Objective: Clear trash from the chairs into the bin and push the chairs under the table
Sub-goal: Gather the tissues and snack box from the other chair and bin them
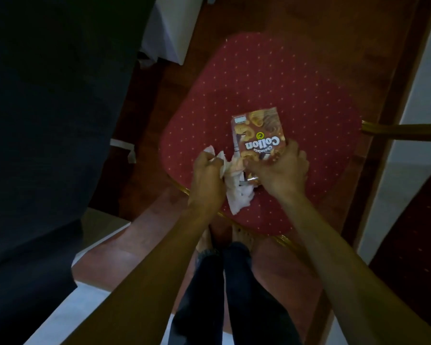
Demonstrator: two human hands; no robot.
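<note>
With the left hand (205, 175) bunched on crumpled tissue (237, 192) and the right hand (280, 168) clamping the snack box (258, 135) on the chair seat (309, 95), loose tissue may drop.

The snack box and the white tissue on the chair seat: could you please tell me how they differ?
The snack box is flat, stiff, brown and printed; the white tissue is crumpled, soft and plain. The right hand grips the box, while the left hand clutches the tissue. Both lie on the red chair seat.

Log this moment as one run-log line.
stage: gathering trash | left hand: shut on tissue | right hand: on snack box | chair seat: not cleared | bin: unseen
</note>
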